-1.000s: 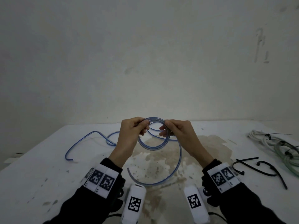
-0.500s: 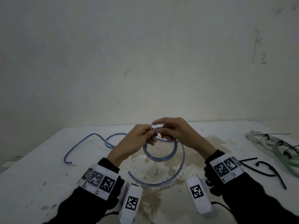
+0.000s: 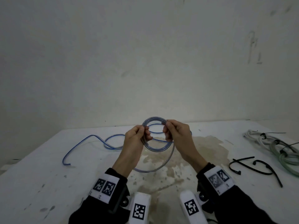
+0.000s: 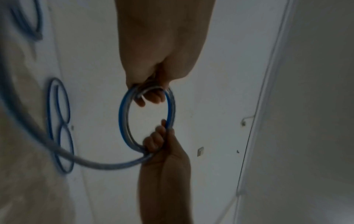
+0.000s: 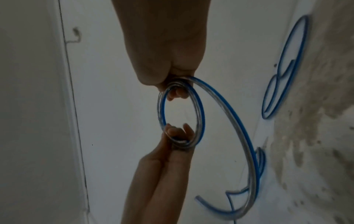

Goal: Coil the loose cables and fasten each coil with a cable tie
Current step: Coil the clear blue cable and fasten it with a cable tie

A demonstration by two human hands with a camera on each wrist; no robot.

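A clear cable with a blue stripe is partly wound into a small coil [image 3: 156, 149] held upright above the white table [image 3: 48, 183]. My left hand [image 3: 142, 133] pinches the coil's left side and my right hand [image 3: 168, 129] pinches its upper right side. In the left wrist view the left hand [image 4: 151, 91] grips the top of the coil [image 4: 122, 118] and the right hand [image 4: 159, 141] grips the bottom. The right wrist view shows the coil [image 5: 201, 118] between both hands, with a wider loose loop [image 5: 243, 136] hanging off it. The rest of the cable [image 3: 90, 136] trails left across the table.
Two black cable ties [image 3: 254, 166] lie loose on the table at the right. Behind them lies a bundle of pale and greenish cables [image 3: 281, 149] fastened with black ties. A brown stain [image 3: 202, 147] covers the table's middle. A wall rises behind the table.
Half a second ago both hands met at the top of the coil. They have since moved apart to opposite sides, and the coil is lifted a little higher.
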